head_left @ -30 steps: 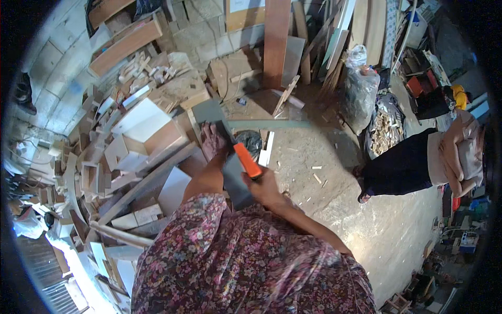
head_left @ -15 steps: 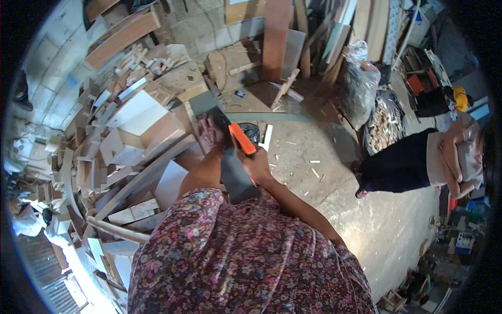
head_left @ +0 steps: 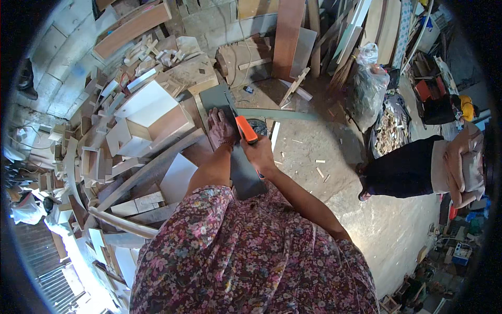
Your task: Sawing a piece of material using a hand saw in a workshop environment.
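Observation:
A long dark grey board (head_left: 244,175) stretches away from my body. My left hand (head_left: 220,129) lies flat on it, fingers spread, pressing from above. Just to the right, my right hand (head_left: 258,153) is wrapped round the orange handle of a handsaw (head_left: 244,129). The saw's thin dark blade points away from me along the board, close beside my left fingers. Where its teeth meet the board cannot be made out.
Wooden offcuts and box-like pieces (head_left: 157,118) crowd the left. Wood scraps (head_left: 320,171) litter the floor. A person in dark trousers (head_left: 400,167) stands at right, near a clear plastic sack (head_left: 367,89) and a black bag of wood scraps (head_left: 389,125). Planks (head_left: 287,39) lean at the back.
My right hand and the saw have moved slightly forward, away from me, closer to my left hand. My left hand stays on the board. The whole view has shifted a little.

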Demonstrator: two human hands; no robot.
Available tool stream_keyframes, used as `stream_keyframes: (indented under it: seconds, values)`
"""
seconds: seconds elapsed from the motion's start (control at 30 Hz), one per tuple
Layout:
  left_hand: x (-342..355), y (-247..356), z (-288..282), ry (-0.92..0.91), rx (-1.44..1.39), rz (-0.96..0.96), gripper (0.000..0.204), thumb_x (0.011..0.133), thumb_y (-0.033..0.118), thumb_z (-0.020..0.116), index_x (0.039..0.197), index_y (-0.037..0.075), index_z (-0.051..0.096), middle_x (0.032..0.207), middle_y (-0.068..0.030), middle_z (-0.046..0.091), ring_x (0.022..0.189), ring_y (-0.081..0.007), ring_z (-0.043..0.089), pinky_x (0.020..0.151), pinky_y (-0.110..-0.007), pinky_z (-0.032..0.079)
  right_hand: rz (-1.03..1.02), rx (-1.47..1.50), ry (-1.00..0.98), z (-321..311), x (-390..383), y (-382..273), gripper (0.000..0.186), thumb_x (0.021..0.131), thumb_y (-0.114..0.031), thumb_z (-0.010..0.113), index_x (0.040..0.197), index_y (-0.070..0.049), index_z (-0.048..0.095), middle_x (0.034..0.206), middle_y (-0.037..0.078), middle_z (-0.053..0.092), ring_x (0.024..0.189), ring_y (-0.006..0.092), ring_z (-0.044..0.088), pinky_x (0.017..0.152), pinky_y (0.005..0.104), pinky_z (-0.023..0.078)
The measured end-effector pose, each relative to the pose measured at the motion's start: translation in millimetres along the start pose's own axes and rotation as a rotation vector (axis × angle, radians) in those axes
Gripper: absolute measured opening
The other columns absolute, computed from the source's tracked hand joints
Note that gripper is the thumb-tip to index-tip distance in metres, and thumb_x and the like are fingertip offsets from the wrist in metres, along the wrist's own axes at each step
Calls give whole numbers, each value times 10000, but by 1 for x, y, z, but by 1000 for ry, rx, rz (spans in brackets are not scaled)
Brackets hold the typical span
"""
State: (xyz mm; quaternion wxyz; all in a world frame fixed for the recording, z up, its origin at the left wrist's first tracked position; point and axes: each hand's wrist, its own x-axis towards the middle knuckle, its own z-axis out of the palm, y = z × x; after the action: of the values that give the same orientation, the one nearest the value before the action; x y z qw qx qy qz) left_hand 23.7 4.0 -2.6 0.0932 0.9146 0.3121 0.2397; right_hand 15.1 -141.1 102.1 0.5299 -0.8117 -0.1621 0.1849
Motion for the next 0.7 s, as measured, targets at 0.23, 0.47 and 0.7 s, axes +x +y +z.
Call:
stream_keyframes:
  seconds: [0.23, 0.47, 0.7]
  values:
    - [-11, -9, 8, -60, -26, -37, 314, 781, 101, 384, 1077, 25, 454, 1230, -137, 390, 1189, -286, 328, 972, -384, 282, 97, 146, -64, -35, -59, -24, 246, 728, -158, 610, 876, 31, 557, 666, 108, 580, 631, 165, 557, 606, 311, 438]
    - [-6, -5, 14, 87, -41, 22, 288, 788, 144, 428, 1058, 52, 471, 1204, -162, 397, 1101, -327, 401, 906, -398, 357, 62, 206, 2, -19, -26, 15, 176, 744, -123, 588, 804, 39, 551, 589, 28, 520, 559, 84, 464, 510, 269, 396]
    - [-3, -1, 0, -48, -6, -49, 324, 771, 118, 394, 1072, 25, 470, 1248, -141, 377, 1203, -264, 315, 1000, -374, 239, 144, 192, -25, -15, -24, -7, 206, 744, -167, 600, 772, 31, 546, 568, 47, 504, 542, 99, 442, 500, 286, 393]
